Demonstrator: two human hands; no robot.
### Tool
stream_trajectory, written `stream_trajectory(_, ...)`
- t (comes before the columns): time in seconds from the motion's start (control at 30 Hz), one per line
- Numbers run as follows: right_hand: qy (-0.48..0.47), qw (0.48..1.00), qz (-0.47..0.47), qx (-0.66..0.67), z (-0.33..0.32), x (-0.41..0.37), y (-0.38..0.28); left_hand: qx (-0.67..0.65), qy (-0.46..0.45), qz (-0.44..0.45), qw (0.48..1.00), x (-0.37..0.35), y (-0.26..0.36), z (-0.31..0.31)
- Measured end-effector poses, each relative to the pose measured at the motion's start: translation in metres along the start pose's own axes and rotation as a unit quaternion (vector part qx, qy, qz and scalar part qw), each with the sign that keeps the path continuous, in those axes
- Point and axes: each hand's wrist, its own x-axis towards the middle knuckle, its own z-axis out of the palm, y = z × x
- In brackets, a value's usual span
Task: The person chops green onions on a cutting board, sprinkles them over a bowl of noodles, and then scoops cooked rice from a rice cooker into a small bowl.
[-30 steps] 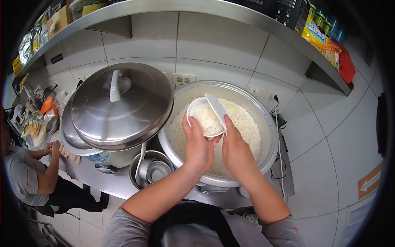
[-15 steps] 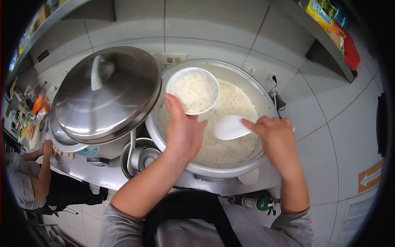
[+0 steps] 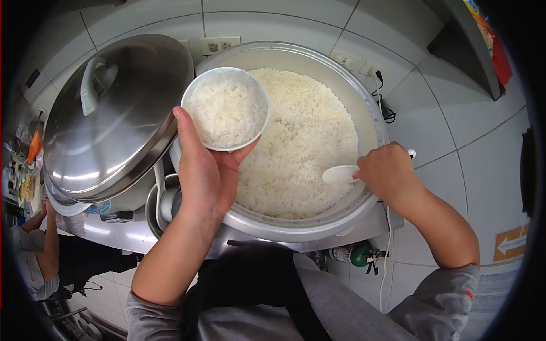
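Note:
My left hand [image 3: 207, 170] is wrapped under a white bowl [image 3: 267, 108] heaped with cooked rice [image 3: 224, 111], holding it over the left side of a large rice cooker pot [image 3: 296, 230]. A deep bed of rice [image 3: 301, 136] fills much of that pot. In my right hand [image 3: 389, 173], closed round its handle, is a white rice paddle [image 3: 339, 174]. Its blade hangs over the rice near the pot's right wall, and the handle's end shows beyond my knuckles.
A big steel lid [image 3: 125, 119] with a pale handle leans at the left. Below it stands a metal pot [image 3: 152, 213] with a ladle. A co-worker [image 3: 45, 256] is at the far left. A power cord [image 3: 387, 244] hangs by the right rim, near a green cylinder [image 3: 359, 254].
My left hand has brought the bowl left, its opening now turned more toward me. My right hand has drawn the paddle rightward and turned it, its blade now looking narrower. The camera view has shifted.

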Motion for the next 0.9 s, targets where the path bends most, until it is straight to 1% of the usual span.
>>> stream_trajectory(0.07,0.0,0.999,-0.033,0.024,-0.008,-0.007,0.004,-0.001,-0.011,-0.015,1.0,-0.001,0.001,-0.002)
stream_trajectory(0.1,-0.001,0.999,-0.034,0.023,-0.017,-0.013,0.005,0.0,-0.023,-0.028,0.999,-0.001,0.002,-0.003)
stream_trajectory(0.17,0.011,0.994,-0.082,0.072,-0.034,-0.021,0.003,0.002,-0.021,-0.032,0.999,0.001,0.001,-0.002)
stream_trajectory(0.2,0.01,0.994,-0.085,0.072,-0.034,-0.018,0.003,0.004,-0.02,-0.035,0.999,0.001,0.001,-0.003)
stream_trajectory(0.27,0.008,0.985,-0.109,0.13,-0.033,-0.013,0.003,0.006,-0.019,-0.038,0.999,0.001,0.0,-0.003)
stream_trajectory(0.3,0.008,0.985,-0.109,0.13,-0.03,-0.006,0.004,0.007,-0.02,-0.04,0.999,0.002,0.0,-0.003)
stream_trajectory(0.37,-0.071,0.958,-0.148,0.235,-0.017,0.016,0.003,0.008,-0.02,-0.038,0.999,0.002,-0.002,-0.004)
stream_trajectory(0.4,-0.068,0.959,-0.149,0.233,-0.013,0.023,0.002,0.01,-0.019,-0.035,0.999,0.002,-0.003,-0.006)
stream_trajectory(0.47,-0.146,0.926,-0.162,0.308,-0.012,0.034,0.002,0.011,-0.024,-0.022,0.999,0.006,-0.011,-0.013)
stream_trajectory(0.5,-0.134,0.929,-0.162,0.303,-0.014,0.038,0.007,0.012,-0.03,-0.01,0.999,0.008,-0.01,-0.013)
stream_trajectory(0.57,-0.236,0.846,-0.165,0.449,-0.018,0.042,0.027,0.012,-0.043,0.017,0.999,0.004,-0.005,-0.007)
stream_trajectory(0.6,-0.229,0.804,-0.173,0.52,-0.027,0.039,0.04,-0.008,-0.052,-0.015,0.998,0.006,-0.007,-0.011)
stream_trajectory(0.63,-0.217,0.809,-0.176,0.517,-0.039,0.035,0.048,-0.026,-0.061,-0.049,0.997,0.008,-0.008,-0.014)
stream_trajectory(0.67,-0.161,0.756,-0.132,0.621,-0.049,0.028,0.053,-0.027,-0.07,-0.051,0.996,0.008,-0.007,-0.013)
stream_trajectory(0.7,-0.105,0.686,-0.086,0.715,-0.056,0.023,0.056,-0.025,-0.075,-0.042,0.996,0.007,-0.006,-0.011)
stream_trajectory(0.73,-0.021,0.693,-0.094,0.714,-0.065,0.022,0.053,-0.006,-0.069,-0.043,0.997,0.006,-0.005,-0.009)
stream_trajectory(0.77,-0.015,0.694,-0.096,0.714,-0.069,0.024,0.041,0.011,-0.063,-0.045,0.997,0.005,-0.005,-0.007)
stream_trajectory(0.8,0.155,0.761,-0.05,0.627,-0.069,0.026,0.02,0.012,-0.066,-0.041,0.997,0.004,-0.005,-0.007)
stream_trajectory(0.83,0.318,0.796,-0.002,0.515,-0.067,0.027,-0.001,0.016,-0.07,-0.045,0.996,0.004,-0.004,-0.006)
stream_trajectory(0.87,0.322,0.795,-0.003,0.513,-0.065,0.027,-0.021,0.019,-0.074,-0.049,0.996,0.003,-0.004,-0.006)
stream_trajectory(0.9,0.363,0.841,-0.01,0.402,-0.062,0.027,-0.041,0.019,-0.075,-0.044,0.996,0.003,-0.003,-0.006)
